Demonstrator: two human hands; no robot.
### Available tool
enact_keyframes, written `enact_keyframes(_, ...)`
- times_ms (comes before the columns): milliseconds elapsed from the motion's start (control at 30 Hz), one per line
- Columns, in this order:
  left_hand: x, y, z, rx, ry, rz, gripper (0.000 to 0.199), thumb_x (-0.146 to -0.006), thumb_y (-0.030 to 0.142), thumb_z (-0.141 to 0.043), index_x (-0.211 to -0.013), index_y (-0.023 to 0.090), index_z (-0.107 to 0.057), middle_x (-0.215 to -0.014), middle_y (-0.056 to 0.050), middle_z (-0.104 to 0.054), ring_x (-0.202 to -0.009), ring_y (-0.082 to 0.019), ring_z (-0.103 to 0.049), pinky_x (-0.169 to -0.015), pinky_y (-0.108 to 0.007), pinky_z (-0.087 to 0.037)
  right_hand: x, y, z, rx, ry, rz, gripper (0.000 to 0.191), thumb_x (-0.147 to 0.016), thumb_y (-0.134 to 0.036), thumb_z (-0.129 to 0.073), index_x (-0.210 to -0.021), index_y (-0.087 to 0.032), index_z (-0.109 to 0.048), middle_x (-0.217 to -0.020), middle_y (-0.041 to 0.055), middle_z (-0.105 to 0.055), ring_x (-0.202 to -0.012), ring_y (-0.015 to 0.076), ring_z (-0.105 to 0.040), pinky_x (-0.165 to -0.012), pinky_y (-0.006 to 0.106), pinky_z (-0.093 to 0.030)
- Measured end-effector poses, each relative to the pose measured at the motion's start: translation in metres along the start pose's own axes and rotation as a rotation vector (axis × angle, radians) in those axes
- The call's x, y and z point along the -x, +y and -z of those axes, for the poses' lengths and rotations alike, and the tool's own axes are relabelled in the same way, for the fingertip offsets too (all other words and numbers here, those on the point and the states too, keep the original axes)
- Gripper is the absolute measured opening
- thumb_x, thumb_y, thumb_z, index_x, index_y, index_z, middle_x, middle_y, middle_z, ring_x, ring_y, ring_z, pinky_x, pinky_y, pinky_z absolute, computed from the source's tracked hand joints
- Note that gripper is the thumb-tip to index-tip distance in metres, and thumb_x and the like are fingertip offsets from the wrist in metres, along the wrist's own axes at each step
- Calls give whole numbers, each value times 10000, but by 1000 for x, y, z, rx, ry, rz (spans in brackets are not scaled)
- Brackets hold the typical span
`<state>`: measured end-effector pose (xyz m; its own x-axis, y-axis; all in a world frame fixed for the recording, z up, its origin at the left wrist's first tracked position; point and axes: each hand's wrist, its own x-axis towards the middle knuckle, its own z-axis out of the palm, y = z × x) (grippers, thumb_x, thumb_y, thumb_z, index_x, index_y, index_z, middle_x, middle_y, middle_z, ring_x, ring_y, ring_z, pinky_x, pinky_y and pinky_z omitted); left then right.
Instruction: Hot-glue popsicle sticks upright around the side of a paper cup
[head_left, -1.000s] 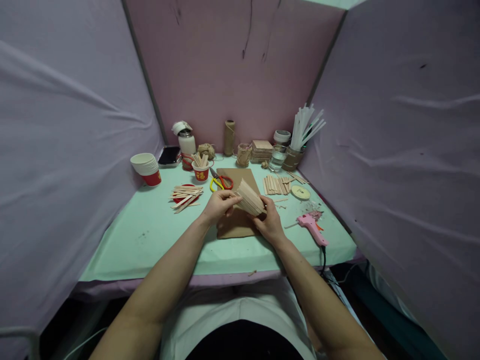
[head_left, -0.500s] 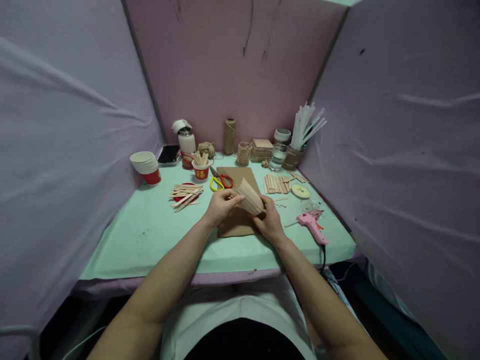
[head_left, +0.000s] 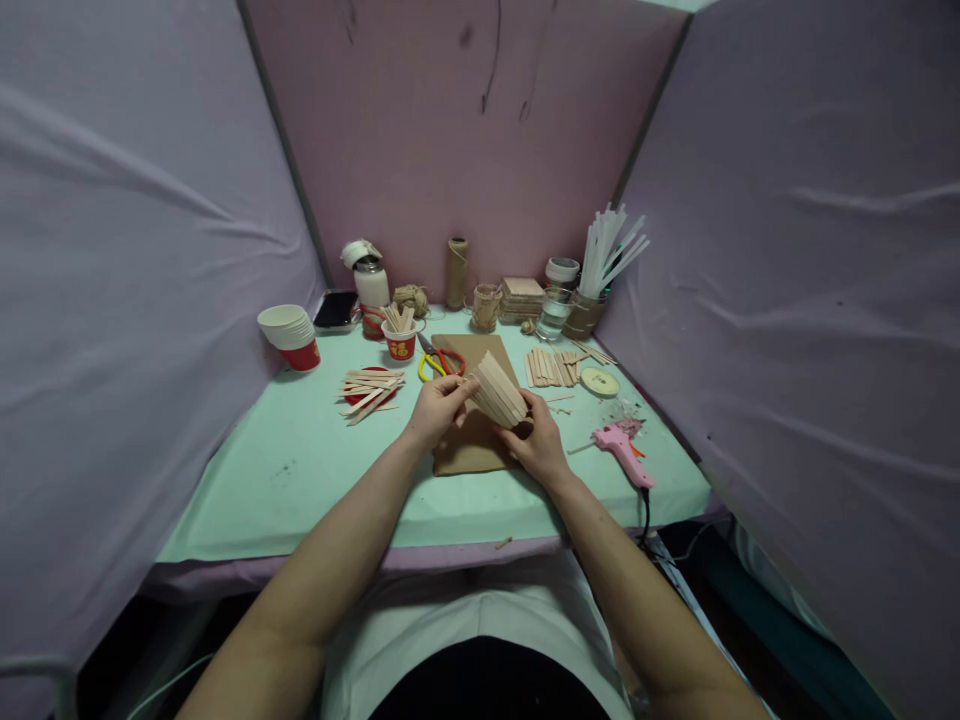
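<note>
A cup-like piece covered in flat wooden craft sticks (head_left: 496,388) is held tilted above a brown cardboard sheet (head_left: 471,456). My right hand (head_left: 541,440) wraps round its lower right end, with the fingers partly behind it. At its left edge my left hand (head_left: 439,408) pinches with thumb and forefinger. Whether a separate stick is in that pinch is too small to make out. Scissors (head_left: 442,363) with yellow and red handles lie just beyond my left hand, partly on the cardboard.
Craft sticks (head_left: 371,388) are heaped on a red dish at left; others (head_left: 551,368) lie in a row at right. A pink glue gun (head_left: 624,452) lies near the right edge. Paper cups (head_left: 292,338), a glass of water (head_left: 553,315) and glue sticks (head_left: 604,250) stand farther back.
The stick-covered piece has turned slightly in my hands, and my left fingers have shifted a little left along its edge. The view has moved slightly.
</note>
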<state>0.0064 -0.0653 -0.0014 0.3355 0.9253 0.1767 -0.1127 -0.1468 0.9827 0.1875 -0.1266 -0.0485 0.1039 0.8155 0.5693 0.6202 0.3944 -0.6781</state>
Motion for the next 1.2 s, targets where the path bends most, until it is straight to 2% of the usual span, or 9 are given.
enact_keyframes(300,1,-1,-1,-22,10,-27,398,-776,497,-655,-620,170,-491,-375,85,-418,-317,-45,-375,-375,-171,-244,1,0,0,30,-66,-20,604,-729,-329,-746,-1259,-215,-478,-1210,109,-603,-1098,272,-576,-926,416,-477)
enact_keyframes(467,2,2,-3,-45,-37,19,276,-700,377,-713,-822,171,-576,-556,73,-560,-346,-55,-431,-365,-183,-294,0,-2,0,37,-47,-67,601,-750,-352,-728,-1274,-196,-479,-1220,122,-613,-1088,272,-593,-912,405,-483)
enact_keyframes(533,3,3,-3,-107,-63,48,274,-686,345,-715,-858,163,-604,-531,75,-548,-357,-65,-437,-379,-190,-317,0,-2,0,37,-58,-79,602,-753,-350,-724,-1280,-191,-478,-1215,122,-620,-1078,271,-600,-901,399,-487)
enact_keyframes(667,4,2,-4,-184,-79,54,224,-695,347,-693,-756,146,-617,-459,67,-498,-375,-83,-442,-396,-203,-322,0,-1,0,62,-99,-77,604,-746,-364,-727,-1272,-193,-484,-1198,120,-634,-1068,277,-603,-892,409,-489)
enact_keyframes(833,2,-4,-2,-293,-106,-13,168,-733,315,-648,-753,149,-629,-532,49,-536,-414,-92,-455,-432,-223,-346,-2,2,-2,102,-138,-54,595,-730,-363,-727,-1254,-205,-492,-1170,111,-645,-1034,275,-611,-880,415,-489)
enact_keyframes(933,0,-8,0,-501,-82,-162,114,-751,234,-619,-669,157,-603,-594,25,-560,-548,-112,-506,-537,-229,-392,-2,4,-3,156,-161,-43,642,-709,-372,-738,-1265,-184,-477,-1207,130,-626,-1079,294,-591,-919,438,-466)
enact_keyframes(1033,-1,-10,0,-706,-136,-294,104,-760,170,-596,-657,168,-600,-704,0,-598,-685,-133,-532,-657,-240,-428,-2,5,-5,198,-164,-23,629,-719,-348,-718,-1268,-169,-468,-1215,138,-616,-1104,296,-577,-939,441,-448)
enact_keyframes(1133,-1,-14,0,-789,-226,-340,65,-797,198,-597,-835,187,-648,-876,-30,-629,-802,-165,-576,-751,-281,-468,-3,6,-6,235,-169,-24,541,-741,-350,-694,-1210,-164,-497,-1113,123,-645,-1011,282,-602,-868,414,-470)
enact_keyframes(1200,-1,-17,0,-779,-246,-374,252,-793,201,-623,-1044,217,-640,-1093,-62,-610,-967,-206,-595,-847,-329,-484,-3,6,-6,251,-170,-35,480,-757,-370,-684,-1157,-163,-516,-1052,114,-655,-961,277,-610,-824,397,-478)
